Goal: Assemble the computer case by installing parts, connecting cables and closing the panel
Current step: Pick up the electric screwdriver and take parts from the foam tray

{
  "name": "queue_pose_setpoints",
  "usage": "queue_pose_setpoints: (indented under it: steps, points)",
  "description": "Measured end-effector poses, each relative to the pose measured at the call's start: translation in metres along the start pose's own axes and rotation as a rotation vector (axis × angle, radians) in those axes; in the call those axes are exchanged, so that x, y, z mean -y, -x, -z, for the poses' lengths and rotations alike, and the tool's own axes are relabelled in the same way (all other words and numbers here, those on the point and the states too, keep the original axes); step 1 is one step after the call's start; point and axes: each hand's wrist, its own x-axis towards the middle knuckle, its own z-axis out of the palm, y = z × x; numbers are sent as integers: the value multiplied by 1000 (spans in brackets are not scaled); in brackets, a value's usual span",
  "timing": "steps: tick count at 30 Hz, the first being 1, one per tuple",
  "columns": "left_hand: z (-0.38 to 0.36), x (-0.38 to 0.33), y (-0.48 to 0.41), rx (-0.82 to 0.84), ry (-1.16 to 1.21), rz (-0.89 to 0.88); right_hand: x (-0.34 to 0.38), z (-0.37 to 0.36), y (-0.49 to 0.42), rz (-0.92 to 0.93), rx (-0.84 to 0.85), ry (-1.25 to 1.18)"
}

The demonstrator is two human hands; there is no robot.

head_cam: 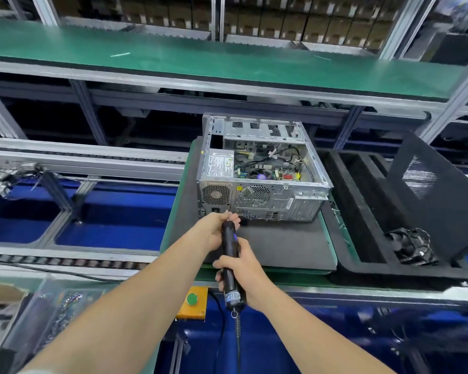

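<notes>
The computer case [268, 203] lies on its side along the far edge of the grey mat [281, 244], nearer the mat's far right corner, with its rear plate facing the person and its open side up. Inside it a power supply with a white label, a board with a cooler, and several routed black cables are visible, so I judge the installing and most of the cabling to be largely done. Whether every plug is seated is too small to tell. What is left seems to be fastening at the rear and closing up: the black side panel [430, 195], with its mesh vent, leans off the case in the black foam tray [405, 273] just beside the mat's right edge, and a dark bundled part [411, 247] lies in the tray's near end. An electric screwdriver [230, 255] points at the lower left corner of the rear plate, below the power supply's grille. The bit itself is hidden, so contact with a screw cannot be confirmed. The right hand [241, 268] is wrapped firmly round the tool's barrel over the mat's near edge, forearm reaching forward. The left hand [216, 228] is extended further, its fingers curled round the tool's nose to steady it. A green button [191, 299] sits below the mat's near edge.
</notes>
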Motion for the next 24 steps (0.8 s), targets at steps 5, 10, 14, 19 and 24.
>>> queue_pose_setpoints:
  steps: [5, 10, 14, 19, 24]
  points:
    - [12, 9, -7, -20, -73, -22, -14, 0, -7, 19, -17, 28]
    - [17, 22, -10, -66, -117, -55, -22, 3, -10, 28, -37, 35]
    - [20, 17, -9, -325, -595, -358, -27, 6, -8, 26, -36, 52]
    - [9, -36, 6, -642, -820, -1174, -30, 9, -9, 27, -46, 74]
    - [-27, -102, -8, -391, -1361, -1291, -30, 11, -2, 62, -56, 133]
